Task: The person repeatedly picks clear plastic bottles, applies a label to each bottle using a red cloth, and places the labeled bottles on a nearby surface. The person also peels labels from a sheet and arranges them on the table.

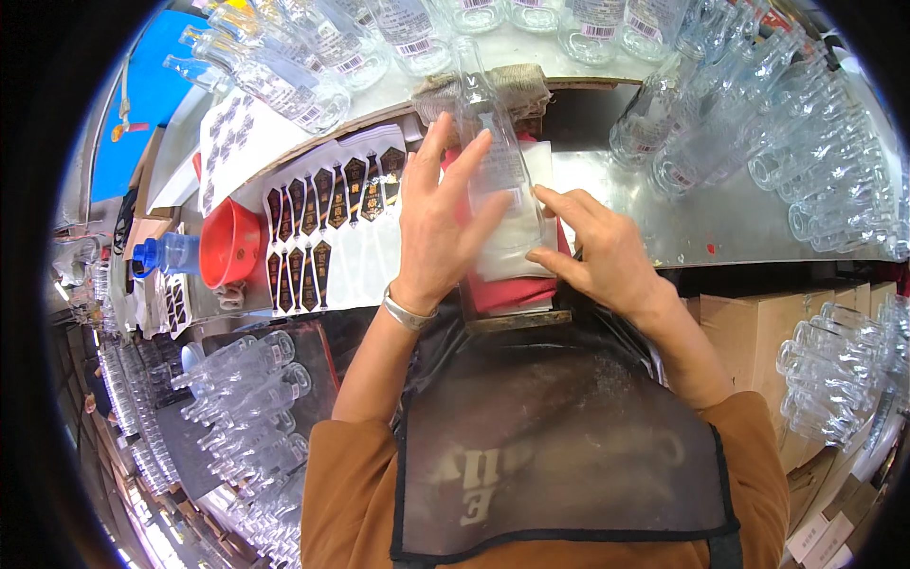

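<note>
A clear glass bottle (507, 166) lies in front of me, its neck pointing away over a folded grubby cloth (531, 90). Under its body is a pad of white sheets and red cloth (512, 296) on a small stand. My left hand (436, 218), with a silver bangle at the wrist, is over the bottle's left side, fingers spread and slightly blurred. At the bottle's lower right, my right hand (607, 247) has its thumb and forefinger apart, their tips by the glass. Left of the stand lies a white sheet of dark tie-shaped labels (308, 204), some backing bare.
Clear bottles (408, 33) line the bench's far side, and more bottles (758, 123) lie stacked right. A red bowl (227, 245) and a blue-capped plastic bottle (171, 254) sit left. Bottles (251, 398) fill the lower left; cardboard boxes (758, 332) and bottles flank my right.
</note>
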`<state>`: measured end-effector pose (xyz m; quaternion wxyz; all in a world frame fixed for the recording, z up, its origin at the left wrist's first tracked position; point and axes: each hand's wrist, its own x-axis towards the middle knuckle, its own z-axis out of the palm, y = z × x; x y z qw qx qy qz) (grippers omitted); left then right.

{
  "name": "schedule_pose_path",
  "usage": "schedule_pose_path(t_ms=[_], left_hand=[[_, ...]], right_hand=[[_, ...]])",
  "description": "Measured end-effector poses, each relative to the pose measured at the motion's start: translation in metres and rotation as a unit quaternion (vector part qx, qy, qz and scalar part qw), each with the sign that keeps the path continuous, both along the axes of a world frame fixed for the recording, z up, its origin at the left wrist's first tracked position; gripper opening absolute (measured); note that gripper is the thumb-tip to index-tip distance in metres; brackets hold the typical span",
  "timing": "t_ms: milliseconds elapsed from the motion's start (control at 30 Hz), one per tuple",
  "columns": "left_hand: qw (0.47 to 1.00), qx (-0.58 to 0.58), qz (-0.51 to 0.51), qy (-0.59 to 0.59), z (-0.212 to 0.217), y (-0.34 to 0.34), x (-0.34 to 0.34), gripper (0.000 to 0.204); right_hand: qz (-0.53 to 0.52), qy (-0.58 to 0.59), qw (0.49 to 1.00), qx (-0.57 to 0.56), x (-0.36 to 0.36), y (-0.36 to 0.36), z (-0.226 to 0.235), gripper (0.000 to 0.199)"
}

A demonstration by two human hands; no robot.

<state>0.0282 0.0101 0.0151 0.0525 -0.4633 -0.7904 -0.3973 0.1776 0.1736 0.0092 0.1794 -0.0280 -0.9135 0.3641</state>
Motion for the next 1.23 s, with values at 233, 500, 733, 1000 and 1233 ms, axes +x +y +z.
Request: schedule_pose_path(t_ms=[233, 500, 733, 1000, 1233], left_hand=[[0.991, 0.059, -0.016, -0.116, 0.001, -0.007, -0.004, 0.050], [0.991, 0.063, -0.015, -0.116, -0.012, -0.003, 0.001, 0.051], [0.993, 0.056, -0.019, -0.102, -0.013, -0.004, 0.006, 0.051], [0.993, 0.064, -0.012, -0.104, -0.015, -0.002, 0.009, 0.051], [0.992, 0.061, -0.014, -0.110, -0.015, -0.002, 0.008, 0.052]], right_hand=[[-0.008, -0.077, 0.930, -0.360, -0.042, 0.026, -0.002, 0.043], [0.021, -0.093, 0.948, -0.304, -0.063, 0.025, -0.007, 0.064], [0.034, -0.080, 0.951, -0.295, -0.060, 0.027, -0.013, 0.066], [0.039, -0.071, 0.950, -0.302, -0.061, 0.028, -0.015, 0.067], [0.050, -0.101, 0.904, -0.413, -0.060, 0.037, -0.019, 0.061]])
